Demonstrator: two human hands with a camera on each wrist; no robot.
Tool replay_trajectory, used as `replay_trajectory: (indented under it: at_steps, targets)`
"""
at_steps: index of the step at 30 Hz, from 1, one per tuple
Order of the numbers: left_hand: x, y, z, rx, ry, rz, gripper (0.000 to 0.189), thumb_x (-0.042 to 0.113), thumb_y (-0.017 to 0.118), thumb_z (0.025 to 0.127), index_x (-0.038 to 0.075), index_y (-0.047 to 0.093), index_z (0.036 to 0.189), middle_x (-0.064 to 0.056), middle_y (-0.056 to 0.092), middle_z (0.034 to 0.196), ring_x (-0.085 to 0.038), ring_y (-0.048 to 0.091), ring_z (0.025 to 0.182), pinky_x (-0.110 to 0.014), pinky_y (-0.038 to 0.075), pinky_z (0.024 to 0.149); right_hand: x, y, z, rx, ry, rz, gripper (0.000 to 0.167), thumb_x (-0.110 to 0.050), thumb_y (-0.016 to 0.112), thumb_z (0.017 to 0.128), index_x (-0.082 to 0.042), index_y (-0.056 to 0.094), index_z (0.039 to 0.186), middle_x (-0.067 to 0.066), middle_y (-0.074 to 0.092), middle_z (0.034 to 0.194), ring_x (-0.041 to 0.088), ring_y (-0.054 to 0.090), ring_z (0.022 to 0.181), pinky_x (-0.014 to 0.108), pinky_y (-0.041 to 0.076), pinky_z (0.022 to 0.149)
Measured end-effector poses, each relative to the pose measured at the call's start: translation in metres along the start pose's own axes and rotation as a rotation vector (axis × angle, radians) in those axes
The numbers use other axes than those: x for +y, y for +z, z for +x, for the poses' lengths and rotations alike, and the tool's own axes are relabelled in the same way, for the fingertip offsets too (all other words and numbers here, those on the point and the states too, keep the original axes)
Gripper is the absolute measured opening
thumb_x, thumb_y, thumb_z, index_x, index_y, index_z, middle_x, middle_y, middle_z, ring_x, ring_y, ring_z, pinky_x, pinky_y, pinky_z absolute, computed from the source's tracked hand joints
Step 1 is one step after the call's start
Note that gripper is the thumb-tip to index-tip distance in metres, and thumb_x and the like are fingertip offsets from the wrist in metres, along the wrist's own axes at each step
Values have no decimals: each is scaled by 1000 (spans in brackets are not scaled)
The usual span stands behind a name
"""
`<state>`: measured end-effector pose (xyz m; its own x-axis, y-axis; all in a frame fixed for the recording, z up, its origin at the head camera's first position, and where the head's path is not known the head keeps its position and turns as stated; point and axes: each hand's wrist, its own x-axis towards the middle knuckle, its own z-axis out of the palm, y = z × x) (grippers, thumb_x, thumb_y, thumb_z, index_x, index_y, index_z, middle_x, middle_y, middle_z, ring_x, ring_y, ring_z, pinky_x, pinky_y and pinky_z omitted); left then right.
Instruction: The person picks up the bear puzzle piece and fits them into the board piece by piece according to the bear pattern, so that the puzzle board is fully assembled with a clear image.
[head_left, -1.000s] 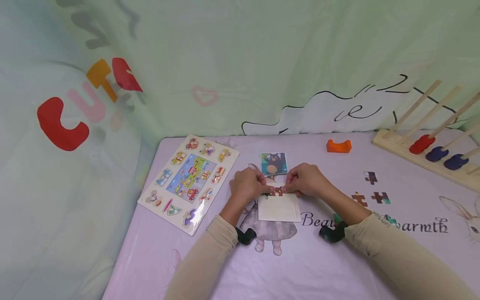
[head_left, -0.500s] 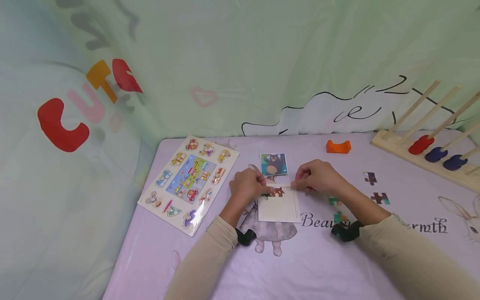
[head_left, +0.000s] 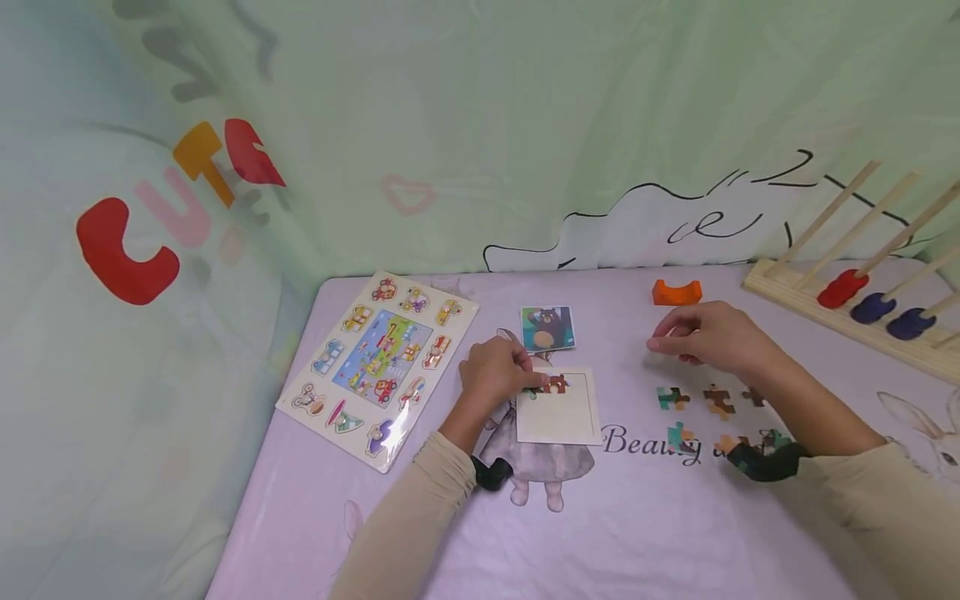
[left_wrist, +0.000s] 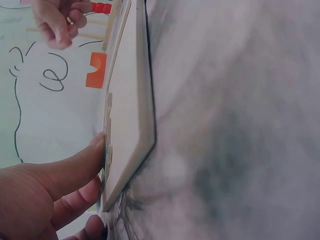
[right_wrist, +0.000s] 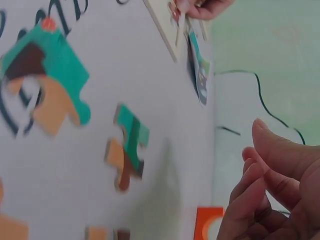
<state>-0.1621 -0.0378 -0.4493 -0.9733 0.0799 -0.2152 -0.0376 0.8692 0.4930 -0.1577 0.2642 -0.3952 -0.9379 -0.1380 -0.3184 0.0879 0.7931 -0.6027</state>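
Pressure should be light where the left hand [head_left: 491,368] pinches the square cream wooden tray [head_left: 558,422] — right of it, the right hand [head_left: 703,337], loosely curled, empty, hovers near loose green-and-brown jigsaw pieces [head_left: 667,398].

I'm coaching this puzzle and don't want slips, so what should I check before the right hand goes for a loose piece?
1. Left hand on the board: ok, its thumb rests at the placed pieces.
2. Right hand free: ok, nothing visible in its fingers.
3. Reference card unobstructed: ok, its bear shows, just beyond the board.
4. Board's top row filled: not ok, bare board shows right of the placed pieces.
5. Every loose piece in clear view: not ok, the right arm and wrist strap partly cover some.
6. Which piece fits next: cannot tell.
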Motion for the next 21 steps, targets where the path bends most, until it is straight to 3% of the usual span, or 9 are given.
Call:
replay_trajectory:
  at_steps: [4, 13, 21]
  targets:
    - [-1, 1, 0, 2, 10, 4, 39, 54, 87, 75, 26, 62, 65, 9, 60, 72, -22, 56, 92, -47, 42, 84, 18, -13, -4, 23, 28, -15, 48, -46, 74, 92, -6, 69, 120, 13, 66, 101, 28, 57, 92, 35, 51, 70]
    - [-3, 1, 1, 1, 22, 16, 43, 54, 87, 74, 23, 58, 71, 5, 56, 72, -23, 53, 87, -42, 38, 75, 57, -29, -7, 104, 64, -94, 55, -49, 74, 91, -4, 69, 121, 16, 66, 104, 34, 53, 97, 30, 46, 67]
    - [-3, 0, 0, 7, 24, 1, 44, 54, 88, 72, 23, 57, 76, 6, 57, 74, -22, 53, 86, -40, 37, 73, 91, -38, -6, 115, 121, -112, 63, -55, 73, 89, -1, 68, 122, 22, 67, 108, 40, 51, 102, 43, 47, 73]
